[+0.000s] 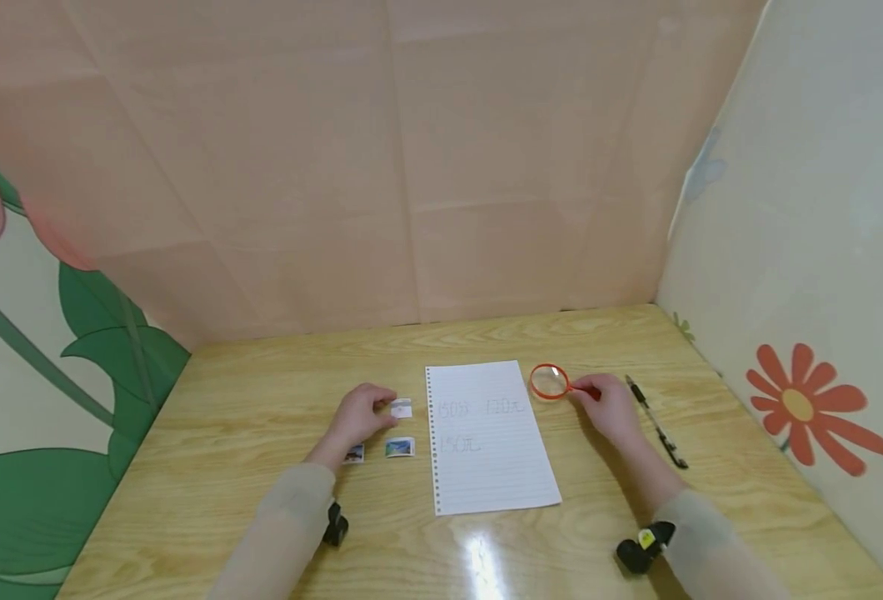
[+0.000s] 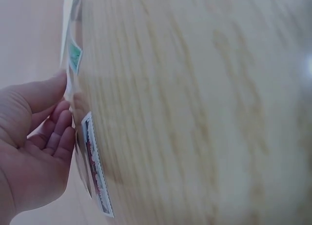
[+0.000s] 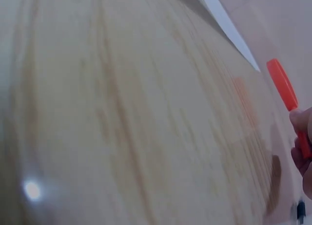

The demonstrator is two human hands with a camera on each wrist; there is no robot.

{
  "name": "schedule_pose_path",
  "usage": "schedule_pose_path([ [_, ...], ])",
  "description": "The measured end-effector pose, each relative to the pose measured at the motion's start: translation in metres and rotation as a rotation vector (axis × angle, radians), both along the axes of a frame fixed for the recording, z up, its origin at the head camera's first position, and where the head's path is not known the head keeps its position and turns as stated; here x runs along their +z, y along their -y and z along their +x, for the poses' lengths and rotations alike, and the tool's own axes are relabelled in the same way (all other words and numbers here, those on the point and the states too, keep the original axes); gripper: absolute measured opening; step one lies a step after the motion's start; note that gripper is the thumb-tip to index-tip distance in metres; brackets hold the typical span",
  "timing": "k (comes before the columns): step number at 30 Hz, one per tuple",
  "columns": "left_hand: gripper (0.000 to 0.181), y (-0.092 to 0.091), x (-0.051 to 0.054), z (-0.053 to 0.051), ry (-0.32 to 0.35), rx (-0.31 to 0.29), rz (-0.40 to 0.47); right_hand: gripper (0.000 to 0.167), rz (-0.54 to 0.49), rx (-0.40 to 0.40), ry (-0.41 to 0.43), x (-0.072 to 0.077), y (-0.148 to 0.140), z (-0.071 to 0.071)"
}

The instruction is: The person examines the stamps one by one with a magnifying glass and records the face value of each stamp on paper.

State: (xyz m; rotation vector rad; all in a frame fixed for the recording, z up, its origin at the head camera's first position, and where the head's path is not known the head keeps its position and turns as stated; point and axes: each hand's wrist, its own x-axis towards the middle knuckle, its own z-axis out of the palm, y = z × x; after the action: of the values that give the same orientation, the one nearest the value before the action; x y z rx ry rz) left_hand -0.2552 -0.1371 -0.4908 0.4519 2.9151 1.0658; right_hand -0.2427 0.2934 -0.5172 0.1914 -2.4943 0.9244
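Observation:
My left hand [image 1: 361, 417] pinches the edge of a pale postage stamp [image 1: 401, 408] between thumb and fingers. That stamp is hardly visible in the left wrist view, where the left hand [image 2: 36, 137] is at the left edge. Nearer to me lie a blue-green stamp [image 1: 400, 447] and another stamp [image 1: 354, 454], partly covered by the left wrist. My right hand [image 1: 608, 406] grips the handle of a red-rimmed magnifying glass [image 1: 550, 382], right of a lined sheet of paper [image 1: 494, 483]. In the right wrist view the magnifying glass [image 3: 282, 86] appears edge-on, apart from the table surface.
Faint handwritten numbers and characters mark the upper half of the sheet. A black-and-clear pen [image 1: 657, 421] lies right of my right hand. The wooden table [image 1: 261, 400] meets a pink sheet-covered wall behind and flower-patterned walls at both sides.

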Motion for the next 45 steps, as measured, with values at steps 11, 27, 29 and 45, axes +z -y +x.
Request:
schedule_pose_path([
  [11,0.036,0.0,0.01,0.011,0.0,0.027,0.115,0.007,0.045,-0.034,0.077,0.004,-0.017,0.003],
  [27,0.036,-0.02,0.021,0.043,-0.061,-0.152,0.145,0.006,0.075,-0.032,0.104,0.003,-0.02,-0.002],
  [29,0.036,-0.023,0.021,0.048,-0.059,-0.171,0.16,0.005,0.079,-0.03,0.094,0.002,-0.02,-0.002],
  [45,0.045,-0.066,0.019,0.088,-0.085,-0.273,0.099,0.018,0.027,-0.021,-0.008,0.01,-0.034,0.002],
])
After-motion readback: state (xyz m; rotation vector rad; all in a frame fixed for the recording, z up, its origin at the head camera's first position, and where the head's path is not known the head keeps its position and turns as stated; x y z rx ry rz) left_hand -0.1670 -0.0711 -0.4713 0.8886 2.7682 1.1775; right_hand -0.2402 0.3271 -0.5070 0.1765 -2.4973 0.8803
